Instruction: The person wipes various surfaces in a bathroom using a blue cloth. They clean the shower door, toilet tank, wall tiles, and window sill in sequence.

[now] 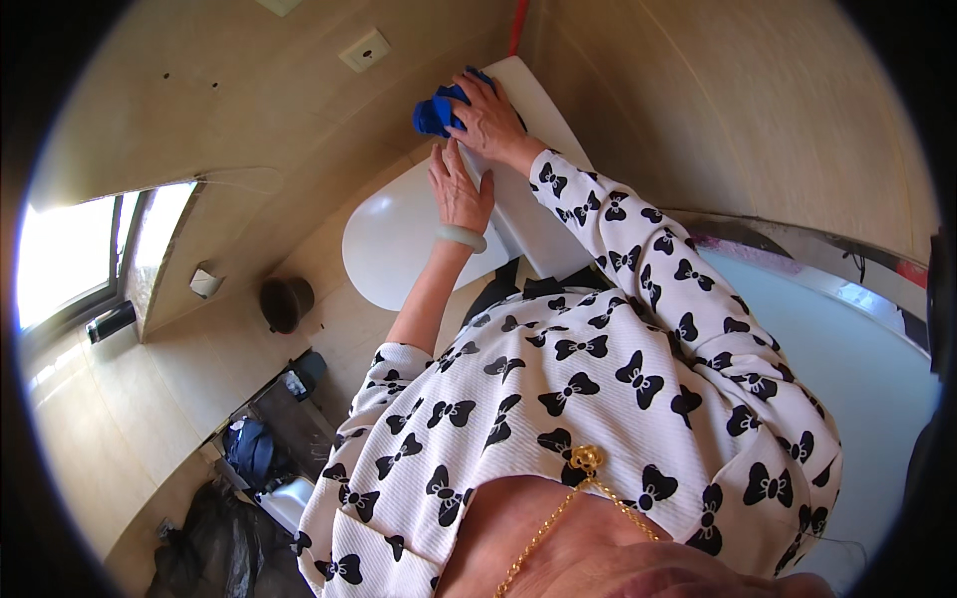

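A bunched blue cloth (435, 113) lies against the top of the white toilet tank (546, 112), at its far left edge. My right hand (488, 118) is on the cloth, its fingers bent over it and pressing it down. Just nearer, my left hand (463, 191) is held with its fingers stretched out and nothing in them, the fingertips close to the cloth and the tank's edge. Below my left hand is the rounded white toilet lid (384, 234), lying flat and closed. The cloth's far side is partly hidden under my right fingers.
Tiled walls meet behind the tank, with a red pipe (518, 25) in the corner and a wall socket (365, 50). A dark bin (287, 304) stands left of the toilet. A pale blue panel (797, 329) is at right, black plastic bags (224, 543) at lower left.
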Available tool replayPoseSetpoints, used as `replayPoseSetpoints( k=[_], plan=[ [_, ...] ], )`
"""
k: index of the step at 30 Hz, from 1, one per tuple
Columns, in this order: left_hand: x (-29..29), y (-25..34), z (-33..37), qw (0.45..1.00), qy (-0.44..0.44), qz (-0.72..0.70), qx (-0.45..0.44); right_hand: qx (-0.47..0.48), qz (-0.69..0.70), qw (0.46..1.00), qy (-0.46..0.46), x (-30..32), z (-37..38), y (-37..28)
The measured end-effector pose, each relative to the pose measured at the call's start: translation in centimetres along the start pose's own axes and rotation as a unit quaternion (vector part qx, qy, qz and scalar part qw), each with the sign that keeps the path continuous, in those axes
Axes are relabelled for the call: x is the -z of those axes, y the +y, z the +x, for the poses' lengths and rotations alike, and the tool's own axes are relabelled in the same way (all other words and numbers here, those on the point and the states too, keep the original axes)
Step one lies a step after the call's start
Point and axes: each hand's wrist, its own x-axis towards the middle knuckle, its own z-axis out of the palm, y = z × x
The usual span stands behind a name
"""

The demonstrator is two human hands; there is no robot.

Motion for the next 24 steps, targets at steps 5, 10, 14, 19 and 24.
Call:
replayPoseSetpoints(
  k=[5, 10, 14, 19, 24],
  plan=[
    [0.0, 0.2, 1.5, 0.988, -0.118, 0.055, 0.081, -0.101, -0.011, 0.994, 0.039, 2.0, -3.6, 1.7],
    [1.4, -0.4, 1.8, 0.982, -0.149, 0.078, 0.084, -0.144, 0.052, 0.987, 0.039, 6.2, -11.2, -1.1],
    [1.4, 0.5, 1.6, 0.973, -0.180, 0.110, 0.096, -0.130, 0.009, 0.991, 0.041, 5.9, -9.7, -1.4],
    [0.6, 2.4, 1.9, 0.968, -0.208, 0.108, 0.084, -0.071, -0.043, 0.996, 0.016, 3.4, -1.9, 2.3],
    [-0.5, 2.6, 2.3, 0.987, -0.132, 0.056, 0.074, -0.099, -0.024, 0.994, 0.048, 2.1, 0.1, 3.5]
  ],
)
